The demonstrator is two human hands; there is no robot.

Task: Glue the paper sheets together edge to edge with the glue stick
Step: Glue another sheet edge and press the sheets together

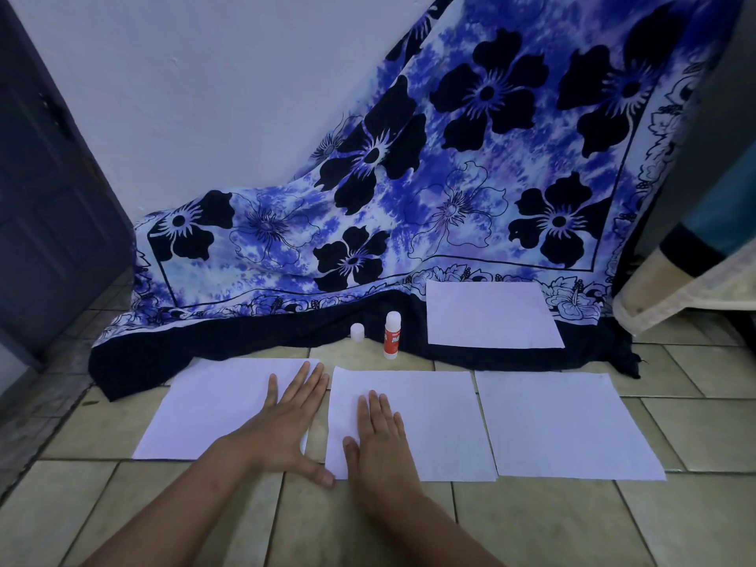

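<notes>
Head view: you're on a pale tiled floor (695,525), with a blue flowered cloth (470,157) draped off the white wall (204,96) and a dark door (41,198) on the left. Both hands lie flat, fingers straight, gripping nothing: left hand (286,419) on the left sheet (212,407), right hand (378,435) on the middle sheet (433,423). The glue stick (392,337) stands upright at the cloth's hem, its cap (357,332) just beside it. The padded thing (687,288) at far right is cut off, maybe a mattress.

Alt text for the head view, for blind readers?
The left hand lies flat on the left sheet, the right hand on the middle sheet, on floor tiles. A third sheet lies to the right; a glue stick and cap stand behind.
</notes>
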